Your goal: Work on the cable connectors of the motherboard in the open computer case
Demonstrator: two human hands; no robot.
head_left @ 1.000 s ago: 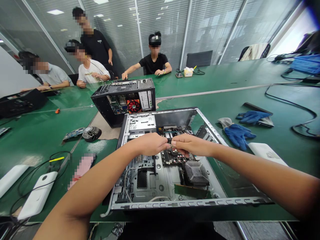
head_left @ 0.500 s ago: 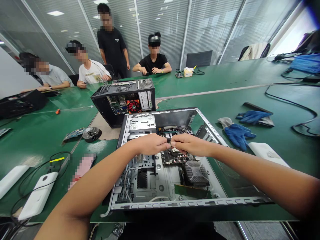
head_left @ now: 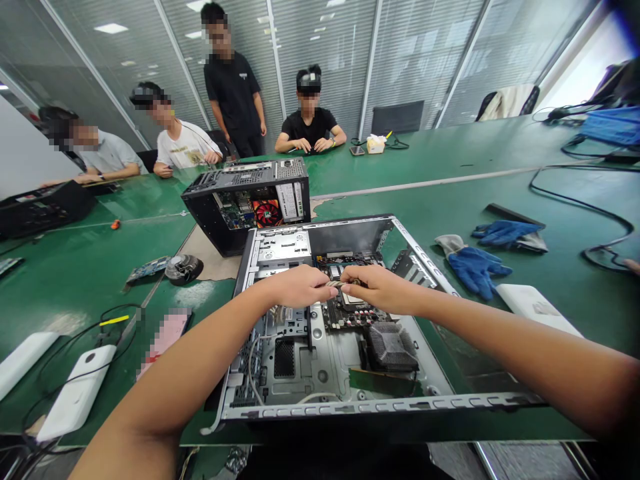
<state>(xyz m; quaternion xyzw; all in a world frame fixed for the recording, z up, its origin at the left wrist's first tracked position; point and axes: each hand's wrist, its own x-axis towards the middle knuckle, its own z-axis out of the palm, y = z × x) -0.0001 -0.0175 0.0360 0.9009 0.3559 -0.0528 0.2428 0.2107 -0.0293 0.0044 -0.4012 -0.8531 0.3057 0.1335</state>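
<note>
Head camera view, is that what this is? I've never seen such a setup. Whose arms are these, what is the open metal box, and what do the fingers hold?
Yes. The single picture comes from a camera worn on a person's head, looking forward and down, so both bare arms are that person's own. The left hand and right hand meet over an open computer case lying flat on a green table; together they pinch a small pale part, too small to identify, above the circuit board. A grey finned heatsink sits nearer the camera. Blue gloves lie to the right, a second case stands behind, and other people are at the far side.
</note>
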